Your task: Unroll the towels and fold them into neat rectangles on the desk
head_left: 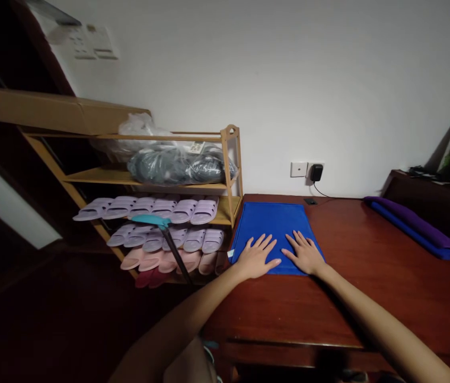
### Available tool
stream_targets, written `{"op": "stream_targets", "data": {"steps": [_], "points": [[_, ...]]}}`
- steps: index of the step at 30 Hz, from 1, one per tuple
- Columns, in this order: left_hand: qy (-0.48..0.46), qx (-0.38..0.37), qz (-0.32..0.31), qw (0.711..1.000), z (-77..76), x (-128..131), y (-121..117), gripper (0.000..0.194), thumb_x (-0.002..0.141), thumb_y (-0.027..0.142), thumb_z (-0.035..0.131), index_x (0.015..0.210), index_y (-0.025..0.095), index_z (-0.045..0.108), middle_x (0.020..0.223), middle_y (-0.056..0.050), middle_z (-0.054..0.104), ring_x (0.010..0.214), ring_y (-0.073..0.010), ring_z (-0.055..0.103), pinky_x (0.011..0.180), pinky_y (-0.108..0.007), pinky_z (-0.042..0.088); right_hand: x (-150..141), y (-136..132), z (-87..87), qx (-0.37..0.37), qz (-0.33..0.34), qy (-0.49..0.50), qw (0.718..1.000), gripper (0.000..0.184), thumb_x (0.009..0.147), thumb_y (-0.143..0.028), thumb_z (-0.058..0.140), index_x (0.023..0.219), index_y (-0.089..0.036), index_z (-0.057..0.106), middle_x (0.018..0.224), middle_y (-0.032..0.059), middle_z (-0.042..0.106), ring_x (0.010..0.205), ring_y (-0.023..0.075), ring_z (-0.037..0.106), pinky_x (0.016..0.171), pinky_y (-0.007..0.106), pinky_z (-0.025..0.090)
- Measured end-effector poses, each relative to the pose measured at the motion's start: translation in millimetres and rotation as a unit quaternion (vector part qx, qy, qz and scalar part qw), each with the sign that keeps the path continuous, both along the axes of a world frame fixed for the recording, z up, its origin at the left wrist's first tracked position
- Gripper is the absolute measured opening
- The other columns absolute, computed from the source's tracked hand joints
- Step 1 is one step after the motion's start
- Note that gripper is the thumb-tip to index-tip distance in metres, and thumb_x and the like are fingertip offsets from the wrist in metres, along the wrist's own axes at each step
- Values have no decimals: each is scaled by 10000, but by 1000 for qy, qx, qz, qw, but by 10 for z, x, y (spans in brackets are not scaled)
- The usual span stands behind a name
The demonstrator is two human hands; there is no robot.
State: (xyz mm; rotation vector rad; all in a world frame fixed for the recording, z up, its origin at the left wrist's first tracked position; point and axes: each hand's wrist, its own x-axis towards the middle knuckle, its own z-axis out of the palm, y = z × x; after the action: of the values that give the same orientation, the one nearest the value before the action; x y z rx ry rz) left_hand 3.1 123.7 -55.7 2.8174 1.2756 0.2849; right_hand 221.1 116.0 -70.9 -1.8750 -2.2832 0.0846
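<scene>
A blue cloth [275, 221], folded into a flat rectangle with a small white tag at its left edge, lies on the red-brown wooden table [352, 266]. My left hand [256, 258] rests palm down on the cloth's near left part, fingers spread. On the near right part, my right hand [303, 254] also lies flat with its fingers apart. Both hands press on the cloth's surface without gripping it, and a strip of blue shows between the two thumbs.
A wooden shoe rack [228, 175] with rows of slippers [205, 210] stands left of the table. A teal-topped pole [175, 250] leans before it. Rolled purple and blue cloths [412, 226] lie at the right. A black plug adapter [316, 172] sits in the wall socket, its cable trailing right.
</scene>
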Motion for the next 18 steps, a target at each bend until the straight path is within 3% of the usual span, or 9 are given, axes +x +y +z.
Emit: {"op": "stream_targets", "data": {"steps": [6, 10, 15, 18], "points": [[0, -1, 35, 999, -44, 5, 561, 656, 904, 668, 176, 1456, 325, 269, 1542, -3, 210, 1413, -239, 158, 1117, -513, 130, 23, 550, -16, -5, -3, 6, 1000, 787, 849, -727, 137, 1468, -258, 262, 1542, 73, 158, 1422, 223, 99, 1111, 433, 144], [-4, 4, 117, 993, -67, 25, 839, 715, 879, 699, 171, 1463, 298, 271, 1557, -14, 144, 1423, -289, 70, 1113, -568, 39, 19, 763, -31, -8, -13, 4, 1000, 768, 861, -709, 132, 1471, -258, 254, 1544, 72, 156, 1422, 223, 95, 1108, 442, 131], [13, -32, 146, 989, -90, 62, 971, 757, 841, 744, 189, 1464, 319, 258, 1553, -13, 159, 1415, -332, 80, 1078, -635, 73, 43, 872, -45, -3, -12, 12, 1000, 798, 844, -734, 146, 1464, -250, 275, 1540, 77, 176, 1420, 218, 108, 1109, 429, 127], [5, 12, 149, 989, -101, 70, 933, 717, 872, 701, 192, 1461, 301, 273, 1550, -29, 177, 1414, -320, 102, 1088, -614, 73, 51, 878, -59, 9, -8, 19, 1000, 800, 839, -742, 157, 1458, -254, 292, 1537, 74, 190, 1418, 216, 122, 1111, 418, 124]]}}
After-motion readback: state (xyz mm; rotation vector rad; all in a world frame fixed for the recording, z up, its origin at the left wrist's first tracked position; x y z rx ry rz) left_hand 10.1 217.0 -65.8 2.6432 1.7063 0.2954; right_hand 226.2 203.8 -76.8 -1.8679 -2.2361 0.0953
